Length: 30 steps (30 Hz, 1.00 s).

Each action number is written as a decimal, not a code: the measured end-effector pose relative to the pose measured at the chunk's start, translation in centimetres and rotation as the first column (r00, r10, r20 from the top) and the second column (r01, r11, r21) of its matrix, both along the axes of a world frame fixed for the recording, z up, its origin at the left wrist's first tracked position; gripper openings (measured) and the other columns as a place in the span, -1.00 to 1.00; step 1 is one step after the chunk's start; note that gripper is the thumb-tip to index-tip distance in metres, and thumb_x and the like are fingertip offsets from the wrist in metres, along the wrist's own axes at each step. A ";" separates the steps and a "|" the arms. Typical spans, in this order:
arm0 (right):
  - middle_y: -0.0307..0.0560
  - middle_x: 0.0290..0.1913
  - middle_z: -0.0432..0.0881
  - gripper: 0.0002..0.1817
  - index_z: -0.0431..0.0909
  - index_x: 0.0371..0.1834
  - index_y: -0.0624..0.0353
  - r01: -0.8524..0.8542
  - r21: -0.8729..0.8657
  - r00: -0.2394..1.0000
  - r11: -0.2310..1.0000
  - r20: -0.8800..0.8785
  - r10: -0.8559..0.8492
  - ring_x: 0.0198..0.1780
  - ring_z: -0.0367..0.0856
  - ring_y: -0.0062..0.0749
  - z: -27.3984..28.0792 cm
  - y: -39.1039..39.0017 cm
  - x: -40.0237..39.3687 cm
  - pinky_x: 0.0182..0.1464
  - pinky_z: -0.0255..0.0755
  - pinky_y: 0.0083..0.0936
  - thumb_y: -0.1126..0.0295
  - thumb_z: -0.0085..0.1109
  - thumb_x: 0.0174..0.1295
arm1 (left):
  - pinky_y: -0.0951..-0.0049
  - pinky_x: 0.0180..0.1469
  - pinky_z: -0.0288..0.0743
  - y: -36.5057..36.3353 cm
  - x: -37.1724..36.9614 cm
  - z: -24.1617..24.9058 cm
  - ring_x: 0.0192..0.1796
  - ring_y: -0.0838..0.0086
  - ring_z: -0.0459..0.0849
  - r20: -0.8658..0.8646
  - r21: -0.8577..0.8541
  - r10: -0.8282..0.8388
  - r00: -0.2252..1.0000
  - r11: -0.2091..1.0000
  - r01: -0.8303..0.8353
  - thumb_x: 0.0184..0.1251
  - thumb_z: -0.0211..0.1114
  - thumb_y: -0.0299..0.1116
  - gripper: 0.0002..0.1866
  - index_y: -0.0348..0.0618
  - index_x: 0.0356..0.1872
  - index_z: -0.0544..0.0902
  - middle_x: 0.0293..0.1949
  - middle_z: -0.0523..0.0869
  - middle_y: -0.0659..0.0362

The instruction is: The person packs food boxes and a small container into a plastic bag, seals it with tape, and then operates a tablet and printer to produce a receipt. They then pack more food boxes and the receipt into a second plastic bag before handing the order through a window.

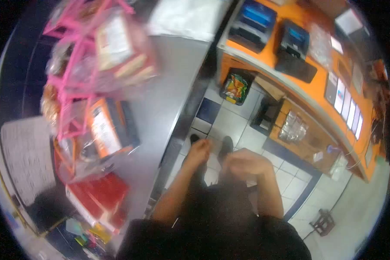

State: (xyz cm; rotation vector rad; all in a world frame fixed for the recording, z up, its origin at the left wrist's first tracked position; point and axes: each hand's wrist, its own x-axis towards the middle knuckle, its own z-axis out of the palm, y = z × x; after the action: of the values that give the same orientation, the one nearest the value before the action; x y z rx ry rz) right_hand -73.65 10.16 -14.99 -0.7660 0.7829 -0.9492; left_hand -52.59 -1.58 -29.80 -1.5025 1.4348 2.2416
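Both of my hands hang in front of my body, above the tiled floor (229, 125), and do not touch each other. My left hand (199, 151) has its fingers curled in, and whether anything is in them is too small to make out. To the right of it, my right hand (247, 164) is bent inward at the wrist and smeared by motion, so its fingers cannot be read. The steel counter (160, 95) runs close beside my left hand.
On the counter lie a bagged package (121, 52), an orange and black box (106, 130) and a red box (99, 195) near a pink rack (67, 86). An orange desk (268, 56) at right bears machines and phones. A stool (323, 223) stands lower right.
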 end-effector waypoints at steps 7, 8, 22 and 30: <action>-0.36 -0.62 0.31 -0.65 0.54 -0.07 0.27 0.401 0.357 0.913 0.844 -0.076 -0.401 -0.66 0.21 -0.65 -25.1 2.2 -2.1 -0.60 0.13 -0.65 0.15 0.03 0.43 | 0.27 -0.13 0.54 -14.7 -7.7 -22.7 -0.24 0.25 0.68 0.083 -0.855 0.070 0.994 0.517 0.035 0.37 0.20 -0.25 -0.73 -0.25 -0.10 0.60 -0.32 0.71 0.04; -0.35 -0.61 0.32 -0.64 0.54 -0.08 0.25 0.381 0.361 0.924 0.852 -0.123 -0.361 -0.65 0.22 -0.65 -27.4 1.0 -2.7 -0.59 0.14 -0.64 0.13 0.02 0.44 | 0.19 -0.02 0.49 -16.9 -8.7 -24.0 -0.13 0.16 0.65 0.239 -0.938 0.077 0.968 0.277 0.209 0.34 0.21 -0.20 -0.67 -0.26 -0.06 0.59 -0.22 0.70 -0.03; 0.06 0.12 0.55 -0.50 0.54 0.10 0.15 -0.276 -0.743 -0.008 0.610 -0.633 -0.774 0.23 0.45 -0.08 -56.9 -33.3 2.1 0.27 0.21 0.07 0.02 0.13 0.23 | 0.06 -0.05 0.52 -30.5 -6.3 -30.0 -0.08 -0.08 0.64 0.474 -0.833 0.224 0.852 -0.200 0.516 0.28 0.27 -0.10 -0.59 -0.28 -0.07 0.60 -0.12 0.66 -0.17; 0.09 0.10 0.59 -0.33 0.59 0.11 0.16 -0.507 -0.425 -0.162 0.749 -0.807 -0.568 0.27 0.43 -0.05 -52.9 -29.6 1.4 0.42 0.06 0.07 -0.17 0.18 0.13 | 0.04 0.15 0.41 -23.2 5.4 -17.9 0.14 -0.13 0.54 0.362 -0.838 0.313 0.878 -0.304 0.454 0.34 0.23 -0.03 -0.47 -0.26 0.13 0.56 0.09 0.58 -0.22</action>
State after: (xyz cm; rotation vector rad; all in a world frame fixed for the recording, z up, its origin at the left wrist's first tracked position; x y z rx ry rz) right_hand -72.21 -19.48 -67.92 -2.4383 1.9543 -0.3648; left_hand -47.15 -24.80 -47.70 -1.6204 3.1600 -0.3726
